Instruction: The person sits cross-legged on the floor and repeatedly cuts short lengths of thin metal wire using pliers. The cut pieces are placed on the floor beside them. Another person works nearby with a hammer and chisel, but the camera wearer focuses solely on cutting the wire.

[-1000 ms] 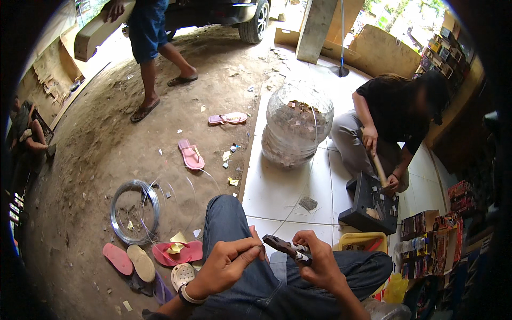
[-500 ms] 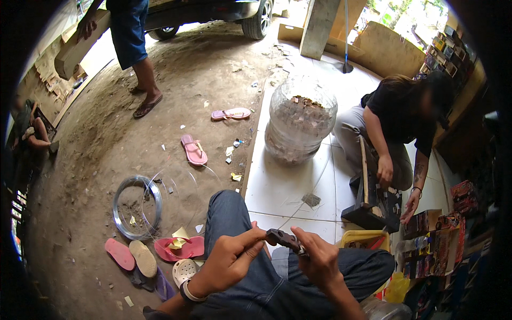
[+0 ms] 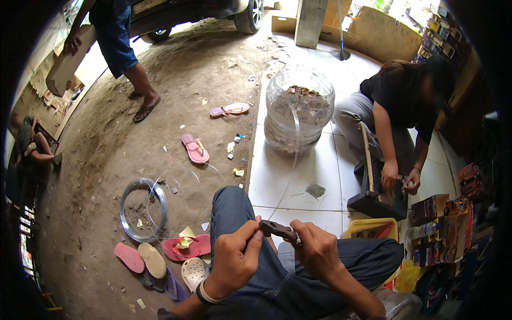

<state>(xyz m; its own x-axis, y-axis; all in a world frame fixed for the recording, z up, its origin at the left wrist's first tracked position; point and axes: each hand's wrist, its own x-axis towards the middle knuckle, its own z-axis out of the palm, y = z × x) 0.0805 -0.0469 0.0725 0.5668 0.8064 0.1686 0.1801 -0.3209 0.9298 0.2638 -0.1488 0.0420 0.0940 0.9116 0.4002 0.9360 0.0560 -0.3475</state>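
Above my lap, my left hand [image 3: 237, 258] is closed, thumb and fingers pinching a thin wire [image 3: 279, 202] beside the jaws of a pair of dark pliers [image 3: 281, 231]. The wire runs up and away from the jaws, and a pale blurred streak continues in front of the big clear jug. My right hand [image 3: 318, 249] wraps round the pliers' handles, largely hiding them. On the white tiles beyond lies a small pile of short cut wires [image 3: 316, 190], with several loose pieces around it. A wire coil [image 3: 124, 205] rests on the dirt to the left.
The clear jug [image 3: 277, 136] holds scraps. At right, a crouching person [image 3: 392, 101] works at a black wooden box [image 3: 368, 202]. A yellow tray [image 3: 349, 230] sits by my right knee, near boxes [image 3: 426, 208]. Slippers [image 3: 129, 257] lie left; another person [image 3: 114, 37] stands beyond.
The wire beyond the pliers has swung left, across the jug. My hands keep their grip. The crouching person's lower hand has moved in to the black box. The whole view has shifted slightly.
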